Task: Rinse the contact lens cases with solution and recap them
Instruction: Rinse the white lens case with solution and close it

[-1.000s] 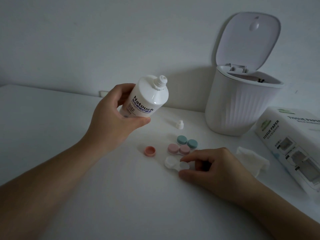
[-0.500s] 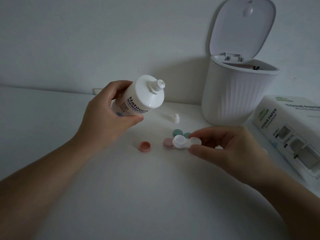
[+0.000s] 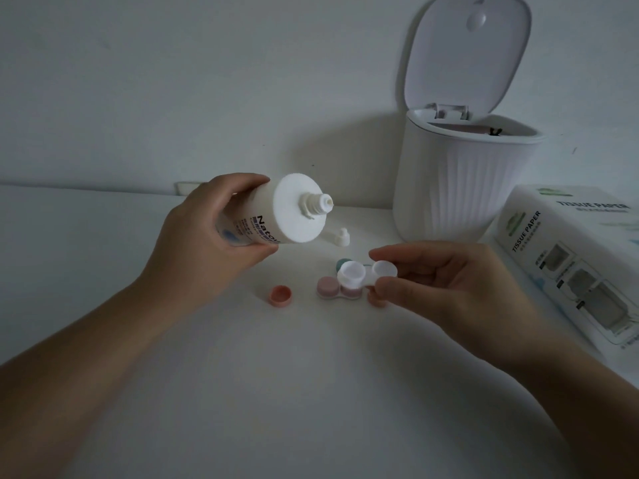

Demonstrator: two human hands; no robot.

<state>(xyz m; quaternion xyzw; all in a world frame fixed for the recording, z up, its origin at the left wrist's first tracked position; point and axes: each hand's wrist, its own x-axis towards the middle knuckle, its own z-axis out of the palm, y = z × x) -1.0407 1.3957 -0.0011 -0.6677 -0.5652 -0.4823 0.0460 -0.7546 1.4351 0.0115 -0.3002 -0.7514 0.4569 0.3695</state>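
Head view: both hands up.
Left hand (image 3: 204,236): grips tilted solution bottle (image 3: 273,216), left of bin (image 3: 463,181).
Right hand (image 3: 449,288): pinches open white case (image 3: 363,273), before bin.

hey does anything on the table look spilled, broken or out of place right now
No spill or damage shows. The loose parts fit a rinse under way: a pink cap lies alone, open side up, the bottle's cap lies behind it, and the bin stands with its lid up. The left hand tilts the uncapped bottle toward the open case in the right hand.
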